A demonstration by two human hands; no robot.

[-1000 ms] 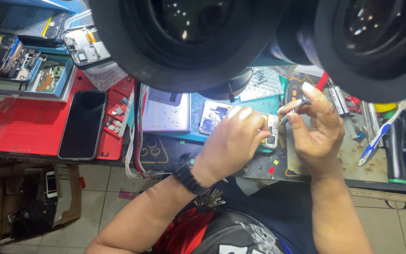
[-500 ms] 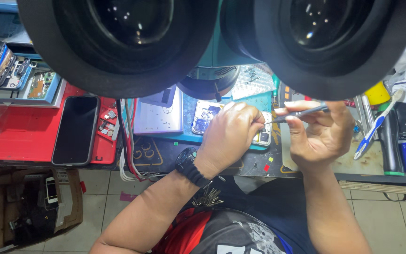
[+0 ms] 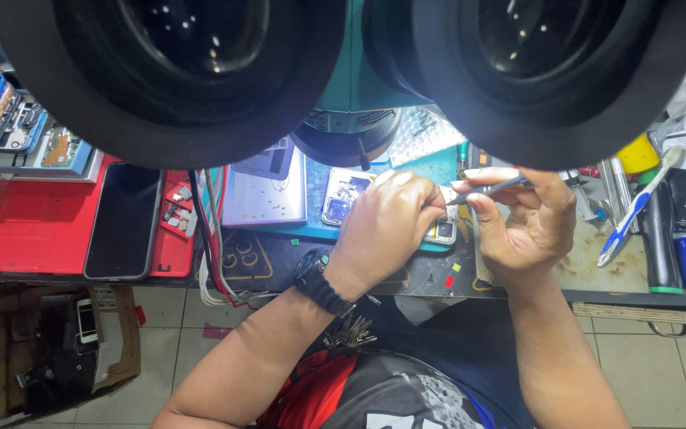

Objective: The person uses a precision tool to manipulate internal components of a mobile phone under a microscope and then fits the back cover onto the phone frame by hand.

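- Counter (image 3: pixel 597 270) carries the opened phone (image 3: pixel 348 193), lying with its long axis running away from me.
- My left hand (image 3: pixel 387 226) lies closed over its right end, pinning it.
- My right hand (image 3: pixel 522 218), just right of it, pinches tweezers (image 3: pixel 490 188), tips aimed left at the phone.

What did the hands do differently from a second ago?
The right hand turned its thin tool from pointing upward to lying nearly flat, the tip toward the opened phone. The microscope eyepieces fill more of the view now. The left hand stayed pressed on the phone, the right kept its hold on the tool, and the dark phone on the red tray stayed put.
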